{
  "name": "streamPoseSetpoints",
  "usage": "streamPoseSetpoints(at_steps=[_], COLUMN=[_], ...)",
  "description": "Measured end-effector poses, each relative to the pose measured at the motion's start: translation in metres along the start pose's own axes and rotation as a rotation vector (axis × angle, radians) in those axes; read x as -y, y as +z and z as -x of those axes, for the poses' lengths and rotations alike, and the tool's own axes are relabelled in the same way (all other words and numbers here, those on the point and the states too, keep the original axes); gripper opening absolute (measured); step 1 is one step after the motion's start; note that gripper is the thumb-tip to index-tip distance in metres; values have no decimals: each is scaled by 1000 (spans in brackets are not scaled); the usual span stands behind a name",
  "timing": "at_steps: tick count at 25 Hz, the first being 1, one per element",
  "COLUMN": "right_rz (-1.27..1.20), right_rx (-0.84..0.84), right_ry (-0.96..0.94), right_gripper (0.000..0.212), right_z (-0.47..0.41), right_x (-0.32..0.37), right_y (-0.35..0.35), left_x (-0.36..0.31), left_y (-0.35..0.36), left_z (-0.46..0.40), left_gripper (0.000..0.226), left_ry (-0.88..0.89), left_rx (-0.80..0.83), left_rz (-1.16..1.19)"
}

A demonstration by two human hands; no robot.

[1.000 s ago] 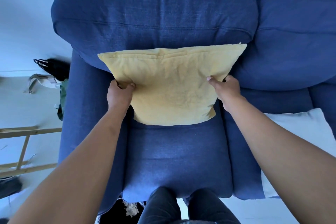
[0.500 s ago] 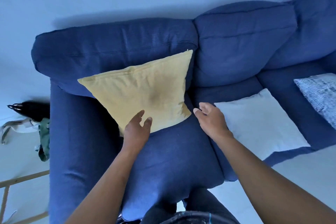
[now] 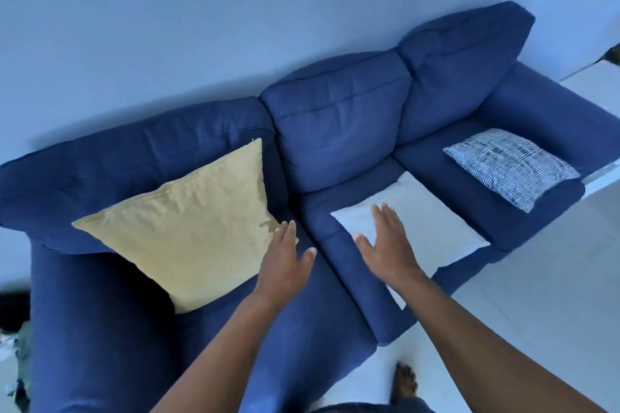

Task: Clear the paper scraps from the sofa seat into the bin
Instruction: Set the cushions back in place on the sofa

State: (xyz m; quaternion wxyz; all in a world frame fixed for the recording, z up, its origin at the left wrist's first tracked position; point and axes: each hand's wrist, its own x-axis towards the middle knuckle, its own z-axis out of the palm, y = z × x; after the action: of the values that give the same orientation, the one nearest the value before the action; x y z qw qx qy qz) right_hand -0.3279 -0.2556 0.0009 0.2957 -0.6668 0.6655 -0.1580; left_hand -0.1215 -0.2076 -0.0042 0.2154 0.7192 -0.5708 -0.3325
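The dark blue fabric 3-seat sofa (image 3: 335,131) stands against the pale wall, running aslant from 8 o'clock to 2 o'clock in the view. Its seat is 3 flat, rectangular cushions side by side. The left seat cushion (image 3: 302,329) lies at 6 o'clock, its front edge bulging towards the floor. The middle seat cushion (image 3: 328,221) lies at the centre, touching it along a deep seam. The right seat cushion (image 3: 432,157) lies at 2 o'clock. The fabric that shows is smooth and lightly creased.
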Motion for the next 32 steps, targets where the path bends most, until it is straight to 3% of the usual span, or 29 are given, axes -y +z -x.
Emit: streamPoseSetpoints(at_steps=[8, 13, 32], right_rz=[68, 63, 148], right_rx=[-16, 48, 387], right_ry=[-75, -61, 78], right_gripper=[77, 77, 75], right_z=[-16, -41, -240], right_x=[-138, -191, -257], right_y=[-120, -155, -120], left_x=[-131, -180, -148], left_y=[129, 184, 265], left_z=[-7, -25, -193], left_gripper=[78, 76, 70], left_ry=[32, -2, -362], left_rx=[-36, -25, 91], left_rz=[-101, -152, -90])
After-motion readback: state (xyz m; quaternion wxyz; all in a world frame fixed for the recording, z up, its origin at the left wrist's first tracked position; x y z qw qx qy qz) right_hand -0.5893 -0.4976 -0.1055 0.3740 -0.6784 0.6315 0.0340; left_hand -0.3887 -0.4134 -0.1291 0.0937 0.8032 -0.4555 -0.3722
